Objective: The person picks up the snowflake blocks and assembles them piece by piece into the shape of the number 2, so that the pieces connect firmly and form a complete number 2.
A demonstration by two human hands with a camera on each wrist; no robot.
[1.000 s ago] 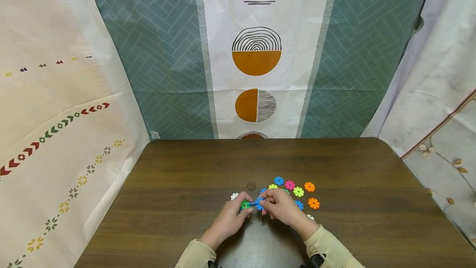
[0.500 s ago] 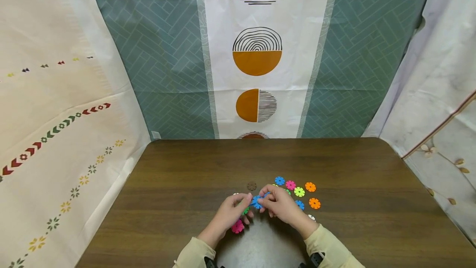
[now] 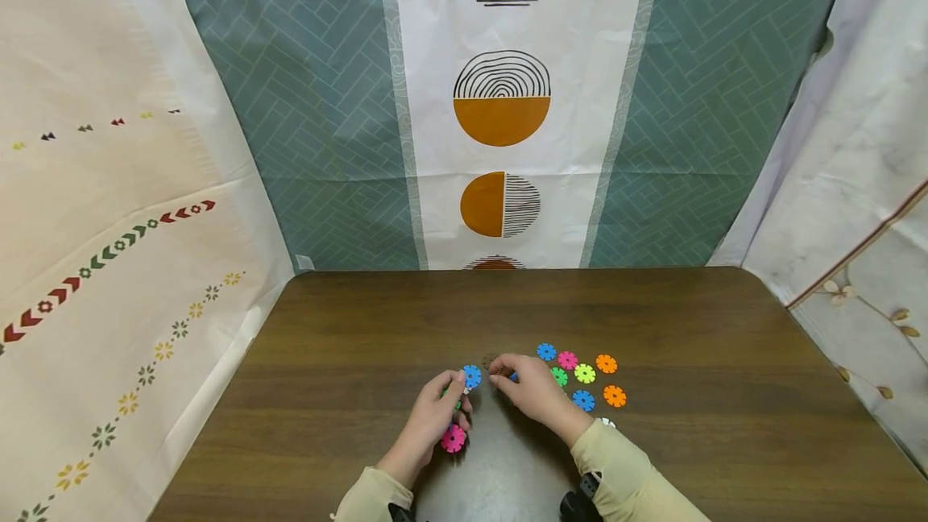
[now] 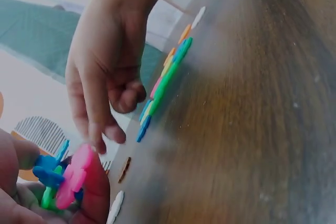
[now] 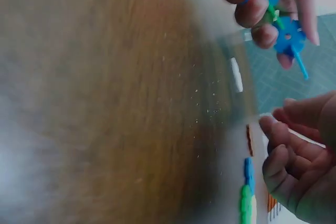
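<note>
My left hand (image 3: 429,419) grips a small cluster of joined plastic notched discs. A blue disc (image 3: 472,376) sticks out past its fingertips, and a pink disc (image 3: 453,438) hangs below the palm. Between them, the right wrist view shows a green disc (image 5: 273,16) edge-on and more blue pieces, partly covered by fingers. To the right and apart from the cluster is my right hand (image 3: 538,395), fingers loosely bent, with nothing seen between them. Beneath its fingertips a blue disc (image 3: 514,376) on the table shows in part, near a brown disc (image 3: 488,361).
Loose discs lie flat on the wooden table (image 3: 348,345) right of my right hand: green (image 3: 558,377), yellow-green (image 3: 584,374), pink (image 3: 568,360), orange (image 3: 615,395), blue (image 3: 583,400) and white (image 3: 607,423). A patterned curtain (image 3: 312,143) hangs behind the table.
The right hand has let go of the blue disc and drawn away from the cluster. The left hand has shifted left with the cluster, its pink disc now showing below.
</note>
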